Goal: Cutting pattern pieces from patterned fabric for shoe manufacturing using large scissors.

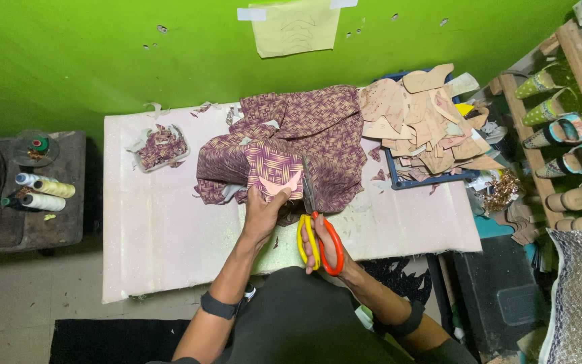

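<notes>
My left hand pinches a small pink card pattern piece against the edge of a purple and cream woven-print fabric heaped on the white table. My right hand grips scissors with yellow and orange handles. Their blades point away from me into the fabric, just right of the pattern piece.
A blue tray piled with tan cut-out pieces sits at the table's right. A small dish of fabric scraps lies at the left. Thread spools rest on a dark side table. A wooden rack of shoes stands on the right.
</notes>
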